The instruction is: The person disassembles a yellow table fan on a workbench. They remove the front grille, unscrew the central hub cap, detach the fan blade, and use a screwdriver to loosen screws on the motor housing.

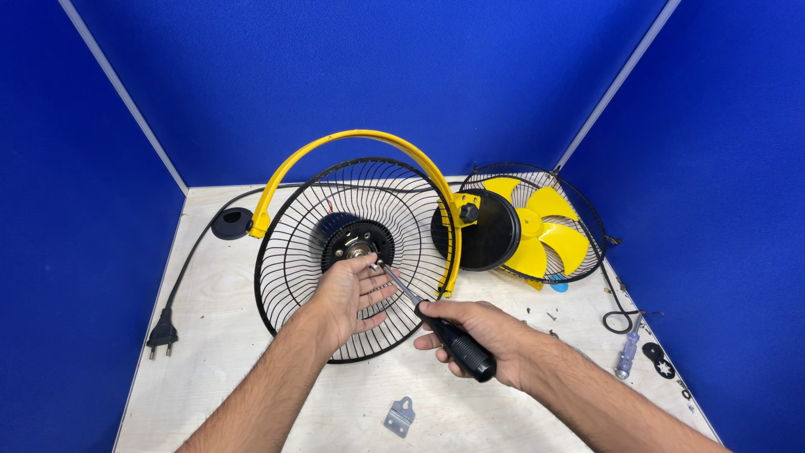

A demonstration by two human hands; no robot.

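Note:
A black wire fan guard [293,252] stands tilted on the wooden table, fixed to a black motor hub [356,243] inside a yellow arched frame [360,138]. My left hand [348,294] rests against the guard, fingertips at the hub's centre. My right hand [482,335] grips the black handle of a screwdriver [453,340]; its metal shaft points up-left and its tip meets the hub beside my left fingers.
A second wire guard [587,210] with a yellow fan blade [545,231] and a black round cover [486,231] lies at the right. A black cable with a plug [162,335], a metal bracket [401,416], a small screwdriver [627,356] and loose parts lie around. Blue walls enclose the table.

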